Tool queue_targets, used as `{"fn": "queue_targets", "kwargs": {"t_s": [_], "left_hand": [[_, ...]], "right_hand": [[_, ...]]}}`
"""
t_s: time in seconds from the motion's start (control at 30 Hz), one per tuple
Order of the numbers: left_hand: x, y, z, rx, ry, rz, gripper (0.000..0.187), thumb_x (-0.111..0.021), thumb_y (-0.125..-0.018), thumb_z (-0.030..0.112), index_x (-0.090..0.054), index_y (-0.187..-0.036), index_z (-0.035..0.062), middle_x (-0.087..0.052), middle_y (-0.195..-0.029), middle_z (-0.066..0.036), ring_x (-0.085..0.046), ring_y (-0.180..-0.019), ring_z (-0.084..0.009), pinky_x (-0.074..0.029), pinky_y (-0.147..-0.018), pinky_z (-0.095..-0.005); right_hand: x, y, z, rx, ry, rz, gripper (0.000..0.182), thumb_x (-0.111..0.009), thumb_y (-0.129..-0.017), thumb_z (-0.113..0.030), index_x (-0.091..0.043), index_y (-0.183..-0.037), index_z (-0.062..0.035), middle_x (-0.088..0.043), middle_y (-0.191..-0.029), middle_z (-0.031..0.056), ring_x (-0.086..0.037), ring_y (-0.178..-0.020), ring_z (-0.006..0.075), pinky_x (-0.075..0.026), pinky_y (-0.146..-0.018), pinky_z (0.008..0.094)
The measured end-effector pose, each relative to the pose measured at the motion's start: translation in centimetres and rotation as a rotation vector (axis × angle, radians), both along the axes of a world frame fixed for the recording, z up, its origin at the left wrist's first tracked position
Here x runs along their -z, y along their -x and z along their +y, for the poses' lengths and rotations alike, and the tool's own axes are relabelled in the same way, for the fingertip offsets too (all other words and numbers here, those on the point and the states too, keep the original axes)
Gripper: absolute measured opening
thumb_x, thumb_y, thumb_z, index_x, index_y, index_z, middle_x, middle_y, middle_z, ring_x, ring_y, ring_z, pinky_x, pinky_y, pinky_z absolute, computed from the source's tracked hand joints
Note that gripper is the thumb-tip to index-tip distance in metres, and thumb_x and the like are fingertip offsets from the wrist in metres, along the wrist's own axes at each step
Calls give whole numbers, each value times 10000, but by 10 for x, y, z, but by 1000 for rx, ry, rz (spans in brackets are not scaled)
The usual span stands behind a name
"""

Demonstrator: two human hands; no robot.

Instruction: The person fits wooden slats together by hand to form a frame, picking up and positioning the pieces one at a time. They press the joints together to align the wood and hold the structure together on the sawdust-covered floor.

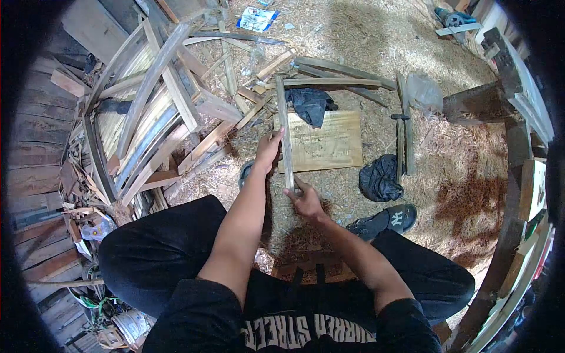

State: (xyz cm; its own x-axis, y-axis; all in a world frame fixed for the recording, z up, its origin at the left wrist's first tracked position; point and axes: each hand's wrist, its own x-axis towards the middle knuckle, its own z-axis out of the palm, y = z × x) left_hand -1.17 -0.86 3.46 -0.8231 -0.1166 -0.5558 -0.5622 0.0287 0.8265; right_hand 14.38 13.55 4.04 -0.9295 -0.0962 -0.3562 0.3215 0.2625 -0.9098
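Observation:
Both hands are on one long, narrow wooden strip (285,112), which points away from me. My left hand (269,149) grips it near the middle, its fingers closed around the left side. At the near end, my right hand (305,200) holds the strip between thumb and fingers. Beyond and to the right lies a flat wooden board (326,141) on the shavings-covered ground, partly behind the strip. A black plastic bag (311,106) covers the board's far edge. Another wooden bar (335,81) extends right from near the strip's far end.
A stack of wooden frames (153,106) stands at the left. To the right are a black bundle (381,178), a bar clamp (401,117) with wood pieces, and a clear plastic bag (424,92). A power tool (452,19) lies at the far right. My sandalled foot (382,222) is near the bundle.

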Motion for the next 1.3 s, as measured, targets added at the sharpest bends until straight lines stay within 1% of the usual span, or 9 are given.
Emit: {"fn": "queue_targets", "kwargs": {"t_s": [0.17,0.23,0.33,0.37,0.4,0.53,0.73,1.0,1.3], "left_hand": [[0,2,-1,-13,-67,-61,518,-685,-976,537,-730,-1046,25,-678,-939,-53,-582,-881,-163,-475,-847,-366],[-3,5,-4,-23,1,-156,499,-678,-986,521,-728,-1070,31,-686,-940,-60,-596,-867,-167,-484,-838,-360],[-13,-2,13,-164,65,-32,482,-697,-984,485,-725,-1126,25,-700,-948,-70,-609,-862,-158,-493,-823,-341],[0,-4,13,-83,158,116,471,-717,-986,412,-702,-1237,14,-715,-958,-73,-621,-846,-159,-494,-797,-309],[-3,-5,15,-77,156,116,471,-717,-986,412,-702,-1237,14,-715,-958,-73,-621,-846,-159,-494,-797,-309],[-7,-3,13,64,153,196,422,-719,-1001,223,-650,-1356,6,-695,-1098,-66,-614,-958,-148,-494,-873,-293],[39,-5,-17,47,191,296,401,-648,-1040,200,-632,-1382,-9,-720,-1161,-71,-652,-1009,-146,-503,-909,-275],[56,-8,-34,157,257,346,380,-611,-1064,220,-641,-1373,1,-718,-1056,-39,-610,-930,-106,-502,-864,-285],[35,-9,-27,115,167,225,484,-634,-1042,191,-543,-1474,-8,-683,-1351,-157,-624,-1207,-193,-453,-1057,-318]], "right_hand": [[-20,-2,-2,38,57,0,628,-758,-935,-226,-512,-1450,34,-693,-977,286,-701,-946,323,-566,-811,446],[-14,-7,-2,11,-405,373,559,-703,-976,-228,-511,-1449,0,-670,-983,262,-691,-884,324,-583,-749,461],[-6,-6,6,55,-498,430,465,-645,-984,-143,-525,-1414,-16,-629,-1049,261,-657,-916,346,-564,-760,489],[-4,-7,10,318,5,-129,449,-636,-948,-77,-524,-1368,35,-588,-1165,291,-614,-1012,419,-518,-879,503],[1,-1,21,324,4,-129,449,-636,-948,-77,-524,-1368,35,-588,-1165,291,-614,-1012,419,-518,-879,503],[-4,32,111,113,-790,326,476,-647,-913,-35,-511,-1366,16,-566,-1232,297,-545,-1163,464,-422,-1034,526],[-39,81,229,-71,-807,496,747,-583,-720,142,-469,-1443,-3,-489,-1410,269,-452,-1326,478,-375,-1132,506],[-42,168,277,-116,-730,712,694,-685,-778,47,-491,-1439,-33,-551,-1398,235,-519,-1289,453,-407,-1137,457],[-32,211,264,-71,-772,413,507,-664,-815,34,-676,-1311,-70,-679,-1185,258,-636,-1109,453,-513,-946,479]]}}
